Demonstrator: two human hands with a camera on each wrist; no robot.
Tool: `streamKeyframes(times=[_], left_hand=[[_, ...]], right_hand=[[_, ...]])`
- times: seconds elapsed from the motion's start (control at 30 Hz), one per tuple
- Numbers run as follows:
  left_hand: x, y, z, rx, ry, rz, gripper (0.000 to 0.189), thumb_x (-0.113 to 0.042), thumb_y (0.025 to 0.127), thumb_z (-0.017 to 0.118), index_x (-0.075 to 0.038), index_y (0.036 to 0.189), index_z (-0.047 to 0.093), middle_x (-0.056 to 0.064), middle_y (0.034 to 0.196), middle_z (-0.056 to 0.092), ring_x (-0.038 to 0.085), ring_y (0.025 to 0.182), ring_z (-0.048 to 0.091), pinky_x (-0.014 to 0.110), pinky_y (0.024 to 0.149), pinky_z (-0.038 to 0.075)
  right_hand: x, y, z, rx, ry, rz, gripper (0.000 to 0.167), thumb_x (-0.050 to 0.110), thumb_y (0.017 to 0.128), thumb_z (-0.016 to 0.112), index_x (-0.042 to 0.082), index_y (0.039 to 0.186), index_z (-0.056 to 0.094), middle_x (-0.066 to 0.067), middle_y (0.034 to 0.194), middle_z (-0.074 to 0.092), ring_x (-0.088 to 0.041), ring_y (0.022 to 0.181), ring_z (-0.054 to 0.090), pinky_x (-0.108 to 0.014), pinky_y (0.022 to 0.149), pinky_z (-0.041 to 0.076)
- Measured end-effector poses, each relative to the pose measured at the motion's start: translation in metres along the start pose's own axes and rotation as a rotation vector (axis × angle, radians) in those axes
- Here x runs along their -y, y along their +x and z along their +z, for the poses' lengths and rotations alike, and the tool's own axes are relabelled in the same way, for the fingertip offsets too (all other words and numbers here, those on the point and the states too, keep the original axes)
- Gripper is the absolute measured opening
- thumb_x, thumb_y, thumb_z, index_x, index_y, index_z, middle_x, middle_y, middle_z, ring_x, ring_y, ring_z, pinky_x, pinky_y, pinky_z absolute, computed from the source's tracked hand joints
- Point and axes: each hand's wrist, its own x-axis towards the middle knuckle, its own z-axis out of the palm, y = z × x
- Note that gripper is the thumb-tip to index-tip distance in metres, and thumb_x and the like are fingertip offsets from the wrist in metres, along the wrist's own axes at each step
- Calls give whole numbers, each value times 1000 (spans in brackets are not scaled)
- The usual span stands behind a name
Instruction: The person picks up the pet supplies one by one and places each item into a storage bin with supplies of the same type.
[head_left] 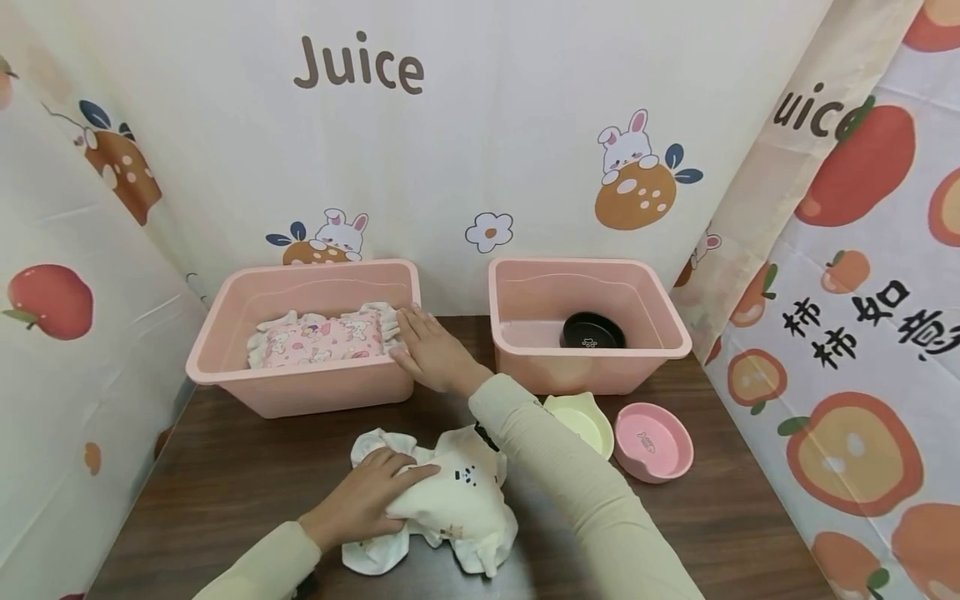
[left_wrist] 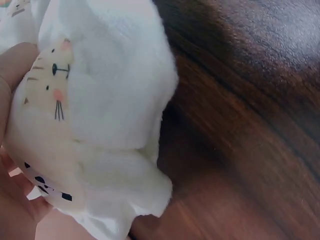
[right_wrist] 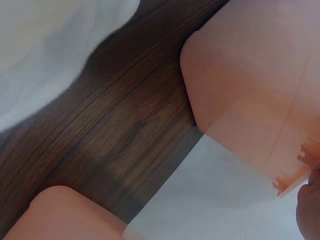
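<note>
The work looked about half done, judging by how things were divided between the bins and the counter. In the left pale pink rectangular plastic bin (head_left: 322,392), a pink patterned fabric cushion with white ruffled edges (head_left: 322,340) already lay flat inside. In the right pale pink rectangular plastic bin (head_left: 570,371), a round black bowl with a small pale mark (head_left: 592,333) already sat near the middle.

Three things were outside the bins. A plump white fabric cushion with printed animal faces (head_left: 450,492) rested on the dark wood-grain counter (head_left: 285,467), in front of the gap between the bins and nearer the person. A pale yellow bowl with a pointed ear (head_left: 583,417), partly hidden by the right sleeve, and a round pink bowl with a fish-like mark (head_left: 654,442) sat side by side in front of the right bin.

The hands were apart. The left hand (head_left: 367,496) gripped the white cushion, its thumb and fingers curled around one side. The right hand (head_left: 435,350) rested at the left bin's right rim with fingers extended, close to the ruffle; whether they touched it could not be told.
</note>
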Motion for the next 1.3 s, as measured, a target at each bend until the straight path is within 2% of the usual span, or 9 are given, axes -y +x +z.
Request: streamKeyframes(times=[0.23,0.63,0.9,1.13,1.3], left_hand=[[-2,-8,-14,-18,29,60,87,-31,60,85,-27,139,50,-4,115,58,15,107,53,46,96,41],[5,-21,-49,-70,65,89,92,-27,52,86,-26,138,52,-1,116,58,18,106,53,49,98,36],[8,-26,-77,-100,72,73,93,-31,51,87,-25,137,53,-1,116,58,18,106,53,48,98,33],[11,-30,-103,-87,88,43,94,-32,53,86,-24,139,51,-1,117,56,17,108,50,44,101,28],[12,-33,-121,-81,133,10,95,-33,51,86,-26,139,51,0,118,56,16,109,50,44,101,28]], right_hand=[[0,0,-2,-2,1,-5,66,43,104,26,-1,152,14,-15,159,15,-27,148,3,-33,119,5],[0,-2,-6,2,-2,9,66,43,104,24,-1,152,13,-16,159,15,-27,148,4,-33,119,5],[3,-4,-5,17,1,8,66,43,104,24,-1,152,12,-14,160,11,-26,148,2,-32,119,3],[4,-5,-6,10,9,16,65,41,104,25,-1,152,13,-15,159,14,-27,148,4,-32,119,4],[4,-5,-6,4,9,13,65,41,104,26,-1,152,14,-15,159,15,-27,148,5,-32,119,4]])
